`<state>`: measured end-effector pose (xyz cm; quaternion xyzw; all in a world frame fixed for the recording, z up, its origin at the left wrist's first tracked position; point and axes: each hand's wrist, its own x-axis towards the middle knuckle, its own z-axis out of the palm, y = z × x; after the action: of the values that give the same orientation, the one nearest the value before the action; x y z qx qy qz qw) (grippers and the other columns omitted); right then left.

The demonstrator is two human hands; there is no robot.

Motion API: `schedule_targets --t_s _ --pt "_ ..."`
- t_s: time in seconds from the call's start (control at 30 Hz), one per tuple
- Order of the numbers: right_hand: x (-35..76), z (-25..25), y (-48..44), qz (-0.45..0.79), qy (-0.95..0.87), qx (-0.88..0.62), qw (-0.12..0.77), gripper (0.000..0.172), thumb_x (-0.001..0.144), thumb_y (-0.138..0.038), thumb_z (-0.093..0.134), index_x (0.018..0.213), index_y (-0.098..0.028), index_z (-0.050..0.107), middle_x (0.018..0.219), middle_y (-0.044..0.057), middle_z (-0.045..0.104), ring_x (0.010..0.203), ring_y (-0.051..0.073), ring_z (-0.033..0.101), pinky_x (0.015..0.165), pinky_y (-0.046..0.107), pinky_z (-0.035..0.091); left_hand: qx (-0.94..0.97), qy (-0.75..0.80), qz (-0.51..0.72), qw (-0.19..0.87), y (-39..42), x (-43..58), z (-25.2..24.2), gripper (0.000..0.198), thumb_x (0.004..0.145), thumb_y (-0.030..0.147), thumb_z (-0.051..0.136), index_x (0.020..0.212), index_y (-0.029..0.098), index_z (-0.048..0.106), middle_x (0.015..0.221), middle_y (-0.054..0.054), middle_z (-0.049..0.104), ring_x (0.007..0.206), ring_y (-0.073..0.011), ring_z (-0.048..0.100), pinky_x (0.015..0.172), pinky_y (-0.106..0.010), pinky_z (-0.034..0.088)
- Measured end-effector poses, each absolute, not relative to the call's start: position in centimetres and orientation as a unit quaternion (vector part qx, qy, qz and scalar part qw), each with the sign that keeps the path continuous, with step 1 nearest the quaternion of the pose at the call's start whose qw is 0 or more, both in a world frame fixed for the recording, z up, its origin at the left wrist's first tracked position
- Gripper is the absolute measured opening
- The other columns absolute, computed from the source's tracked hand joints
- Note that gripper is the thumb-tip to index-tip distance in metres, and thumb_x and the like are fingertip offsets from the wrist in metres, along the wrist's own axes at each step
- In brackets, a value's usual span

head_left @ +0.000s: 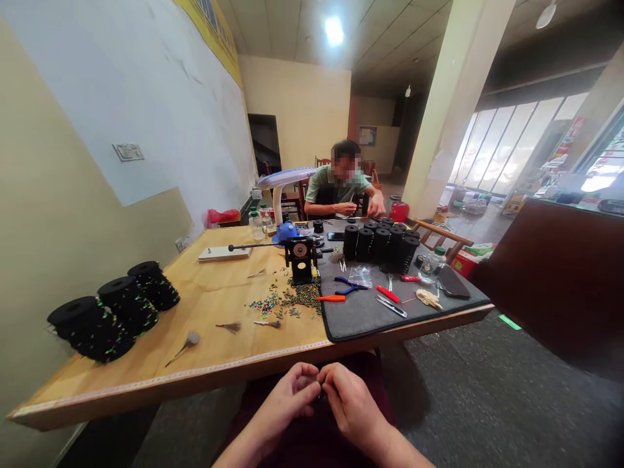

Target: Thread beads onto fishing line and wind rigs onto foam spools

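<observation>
Over my lap, just below the table's front edge, my left hand [298,392] and my right hand [347,398] meet at the fingertips. Both are closed in a pinch around something small and dark between them, too small to name. On the wooden table [205,351] ahead lies a pile of small beads [302,296] in dark, gold, green and blue. Behind the pile stands a black hand-cranked winding machine [301,260]. Several small brush-like bundles [267,324] lie nearer the table's front edge.
Black spools with beaded strands [90,325] stand at left, more black spools [380,246] at back right. A grey mat [351,318] carries blue pliers [350,285], tweezers [391,305], an orange-handled tool [331,298]. A blue-white lamp [280,201] stands behind. Opposite sits a person [324,188].
</observation>
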<state>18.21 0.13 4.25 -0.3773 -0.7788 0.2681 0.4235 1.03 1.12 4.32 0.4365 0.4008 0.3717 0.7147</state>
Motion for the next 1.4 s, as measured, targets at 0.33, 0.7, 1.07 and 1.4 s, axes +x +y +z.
schedule_targets --t_s 0.33,0.7,1.07,1.4 --pt "18.7 4.2 1.2 0.473 -0.669 -0.412 0.398 0.023 0.092 -0.038 0.041 0.084 -0.019 0.051 0.055 -0.006 0.048 0.041 0.008 0.044 0.042 0.018 0.036 0.45 0.376 0.347 0.732 0.8 1.5 4.7 0.018 0.067 0.013 0.062 0.084 0.018 0.059 0.075 0.0 0.059 0.065 -0.0123 0.05 0.055 -0.023 0.037" --pt "18.2 4.3 0.8 0.381 -0.728 -0.428 0.376 0.019 0.092 -0.03 0.042 0.082 -0.019 0.052 0.064 -0.002 0.057 0.052 0.011 0.051 0.051 0.02 0.04 0.435 0.406 0.363 0.717 0.3 2.3 5.2 0.009 0.068 0.016 0.057 0.077 0.017 0.058 0.07 0.002 0.056 0.066 -0.0129 0.047 0.059 -0.024 0.033" --pt "17.9 4.1 0.6 0.437 -0.689 -0.424 0.392 0.025 0.091 -0.04 0.044 0.08 -0.019 0.052 0.058 -0.004 0.052 0.046 0.009 0.049 0.045 0.018 0.037 0.418 0.386 0.382 0.729 0.1 2.5 4.3 0.005 0.075 0.023 0.055 0.077 0.018 0.054 0.07 0.002 0.058 0.068 -0.0145 0.051 0.061 -0.025 0.032" --pt "18.4 3.6 0.9 0.498 -0.592 -0.439 0.457 0.032 0.088 -0.048 0.045 0.081 -0.018 0.051 0.051 -0.008 0.047 0.036 0.007 0.041 0.037 0.017 0.03 0.376 0.339 0.412 0.758 0.1 2.2 4.2 0.012 0.07 0.019 0.054 0.075 0.021 0.043 0.072 0.001 0.062 0.072 -0.016 0.055 0.059 -0.026 0.029"
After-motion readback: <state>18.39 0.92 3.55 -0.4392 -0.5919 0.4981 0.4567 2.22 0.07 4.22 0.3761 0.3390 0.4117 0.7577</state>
